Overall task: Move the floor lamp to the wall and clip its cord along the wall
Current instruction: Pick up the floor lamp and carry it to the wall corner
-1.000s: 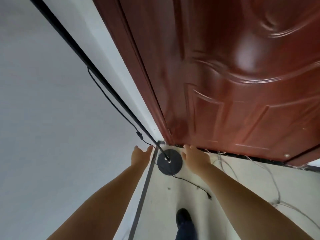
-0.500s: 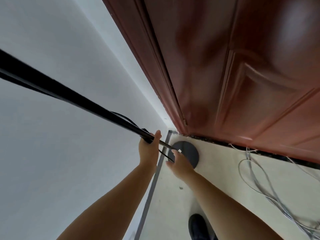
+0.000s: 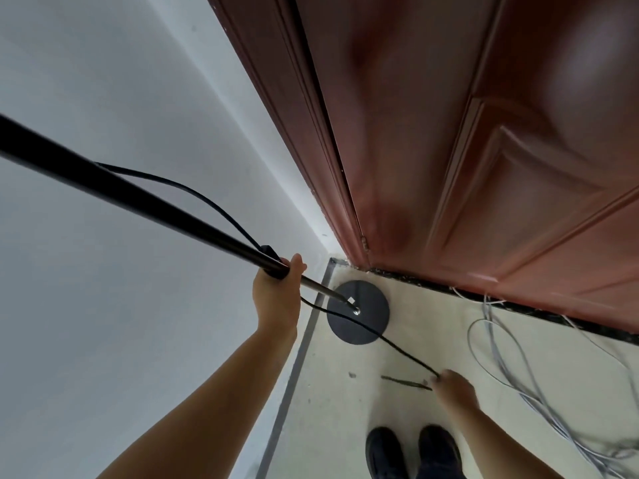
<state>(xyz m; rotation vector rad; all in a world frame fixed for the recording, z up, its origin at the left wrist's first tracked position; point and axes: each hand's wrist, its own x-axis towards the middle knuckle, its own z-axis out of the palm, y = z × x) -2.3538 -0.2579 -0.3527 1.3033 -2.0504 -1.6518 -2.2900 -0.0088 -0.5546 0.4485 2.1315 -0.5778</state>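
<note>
The floor lamp's black pole (image 3: 138, 202) slants from the left edge down to its round black base (image 3: 359, 314), which sits on the floor in the corner between the white wall (image 3: 103, 305) and the door. My left hand (image 3: 276, 292) is shut around the pole low down, next to the cord's inline switch (image 3: 268, 252). The black cord (image 3: 397, 347) loops from the pole past that hand and runs across the base to my right hand (image 3: 456, 388), which pinches its far end just above the floor.
A reddish-brown door (image 3: 449, 150) fills the upper right. Loose grey cables (image 3: 511, 375) lie coiled on the pale floor at the right. A grey baseboard strip (image 3: 294, 375) lines the wall's foot. My two black shoes (image 3: 415, 451) stand at the bottom.
My right hand left the base and moved back toward my feet, taking hold of the cord's end. My left hand stays gripped on the pole, and the view has dropped lower.
</note>
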